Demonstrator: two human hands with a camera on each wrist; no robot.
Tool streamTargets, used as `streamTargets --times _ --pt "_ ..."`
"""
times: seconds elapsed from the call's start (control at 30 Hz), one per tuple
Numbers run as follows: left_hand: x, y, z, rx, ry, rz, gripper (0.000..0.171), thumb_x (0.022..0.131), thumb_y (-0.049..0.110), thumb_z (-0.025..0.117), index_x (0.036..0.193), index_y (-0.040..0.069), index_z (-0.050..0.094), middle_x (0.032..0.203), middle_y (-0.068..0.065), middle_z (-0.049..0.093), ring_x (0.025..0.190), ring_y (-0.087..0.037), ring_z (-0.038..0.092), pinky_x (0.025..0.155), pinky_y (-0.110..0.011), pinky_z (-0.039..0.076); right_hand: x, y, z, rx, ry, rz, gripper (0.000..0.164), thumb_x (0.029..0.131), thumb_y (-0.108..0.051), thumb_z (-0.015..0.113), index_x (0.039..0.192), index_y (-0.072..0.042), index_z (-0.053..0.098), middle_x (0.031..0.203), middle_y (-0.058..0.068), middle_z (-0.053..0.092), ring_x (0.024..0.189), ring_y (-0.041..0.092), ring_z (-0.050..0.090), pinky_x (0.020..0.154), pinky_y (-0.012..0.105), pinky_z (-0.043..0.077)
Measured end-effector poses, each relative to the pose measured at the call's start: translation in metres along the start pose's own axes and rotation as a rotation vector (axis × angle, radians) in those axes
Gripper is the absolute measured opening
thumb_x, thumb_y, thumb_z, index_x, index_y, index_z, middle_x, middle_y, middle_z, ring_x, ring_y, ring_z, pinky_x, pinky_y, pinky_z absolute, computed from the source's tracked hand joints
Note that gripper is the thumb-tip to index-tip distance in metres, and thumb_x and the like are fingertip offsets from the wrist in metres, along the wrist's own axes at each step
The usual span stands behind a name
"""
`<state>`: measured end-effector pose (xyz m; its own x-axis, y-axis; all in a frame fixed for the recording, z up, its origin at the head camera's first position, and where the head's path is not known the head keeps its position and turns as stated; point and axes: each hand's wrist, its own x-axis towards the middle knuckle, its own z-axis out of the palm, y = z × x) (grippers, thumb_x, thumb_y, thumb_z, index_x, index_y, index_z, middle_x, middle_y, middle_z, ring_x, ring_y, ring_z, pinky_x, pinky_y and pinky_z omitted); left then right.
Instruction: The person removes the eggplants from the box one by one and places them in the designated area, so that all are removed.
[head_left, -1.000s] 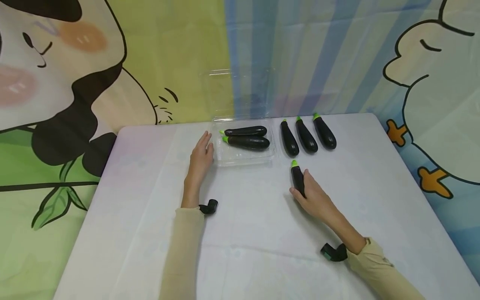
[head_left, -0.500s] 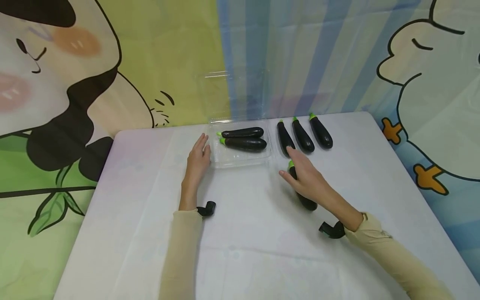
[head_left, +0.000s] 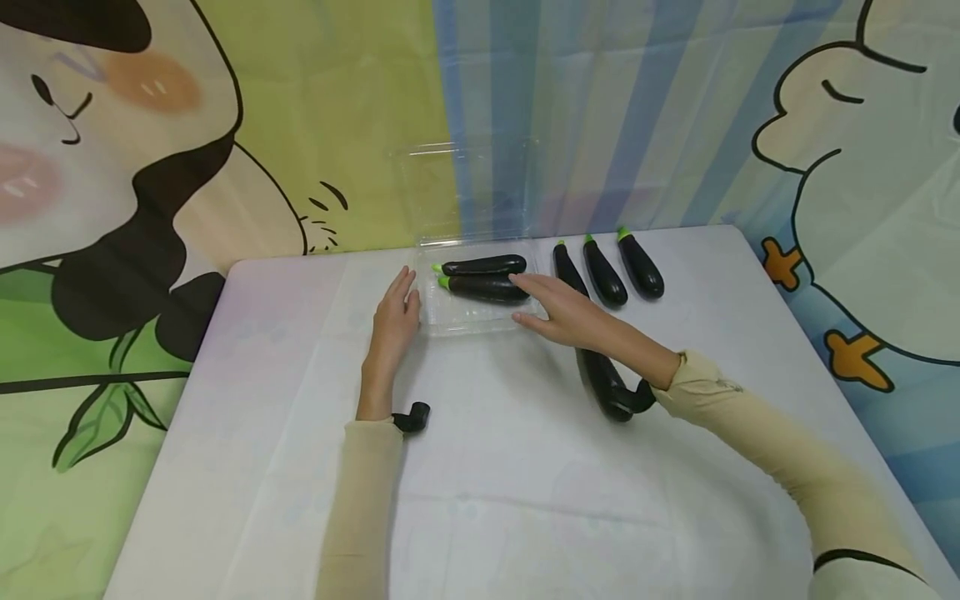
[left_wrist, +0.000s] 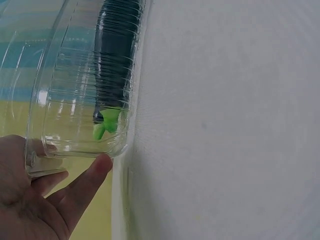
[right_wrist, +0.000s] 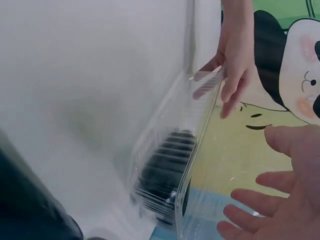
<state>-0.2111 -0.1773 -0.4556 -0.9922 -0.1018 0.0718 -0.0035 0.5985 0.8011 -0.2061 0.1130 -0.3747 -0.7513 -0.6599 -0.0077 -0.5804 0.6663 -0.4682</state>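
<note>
A clear plastic clamshell box (head_left: 468, 320) stands at the table's back with its lid raised. Inside lie two dark eggplants with green stems, a rear eggplant (head_left: 487, 265) and a front eggplant (head_left: 480, 288). My left hand (head_left: 395, 323) rests against the box's left end, fingers straight; in the left wrist view the thumb (left_wrist: 95, 175) touches its corner. My right hand (head_left: 558, 312) reaches over the box's right end, fingers spread and holding nothing, its fingertips overlapping the front eggplant. Beneath the right forearm a loose eggplant (head_left: 600, 383) lies on the table, partly hidden.
Right of the box, three eggplants lie in a row: a left one (head_left: 572, 271) partly behind the right hand, a middle one (head_left: 606, 273) and a right one (head_left: 642, 265). A cartoon-printed cloth (head_left: 360, 100) hangs behind the white table (head_left: 255, 433).
My right hand has let go of the eggplant in front of the row, leaving it on the table, and moved left to the box. The left hand has stayed at the box.
</note>
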Motion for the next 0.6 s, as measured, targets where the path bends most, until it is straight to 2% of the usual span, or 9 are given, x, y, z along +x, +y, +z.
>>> streamTargets --times 0.13,0.33,0.47,0.6 --pt "0.000 0.000 -0.001 -0.002 -0.002 -0.006 0.047 0.103 0.021 0.039 0.148 0.009 0.039 0.160 -0.002 0.029 0.138 -0.026 0.044 0.107 -0.043 0.046 0.028 0.006 -0.003 -0.011 -0.094 -0.025 0.063 0.098 -0.033 0.055 0.150 -0.004 0.033 0.153 0.019 0.038 0.141 0.037 0.036 0.114 0.054 0.034" --pt "0.000 0.000 -0.001 -0.006 -0.004 -0.007 0.047 0.104 0.021 0.039 0.149 0.009 0.039 0.160 -0.002 0.029 0.139 -0.027 0.043 0.108 -0.044 0.044 0.069 0.017 0.001 -0.092 -0.216 -0.047 0.063 0.098 -0.036 0.055 0.149 -0.005 0.035 0.150 0.018 0.043 0.138 0.034 0.042 0.113 0.049 0.039" --pt "0.001 0.000 0.000 -0.003 -0.009 -0.016 0.047 0.104 0.022 0.039 0.149 0.010 0.038 0.161 -0.001 0.029 0.142 -0.025 0.039 0.110 -0.043 0.043 0.089 0.021 0.006 -0.116 -0.304 -0.041 0.064 0.099 -0.038 0.053 0.150 -0.006 0.034 0.152 0.016 0.042 0.140 0.032 0.041 0.115 0.047 0.037" --pt "0.001 0.000 0.001 -0.014 -0.011 -0.025 0.047 0.104 0.022 0.040 0.149 0.011 0.038 0.161 0.000 0.028 0.141 -0.025 0.040 0.109 -0.043 0.045 0.104 0.021 0.010 -0.124 -0.346 -0.020 0.063 0.099 -0.038 0.052 0.151 -0.007 0.033 0.153 0.014 0.040 0.141 0.030 0.039 0.116 0.045 0.035"
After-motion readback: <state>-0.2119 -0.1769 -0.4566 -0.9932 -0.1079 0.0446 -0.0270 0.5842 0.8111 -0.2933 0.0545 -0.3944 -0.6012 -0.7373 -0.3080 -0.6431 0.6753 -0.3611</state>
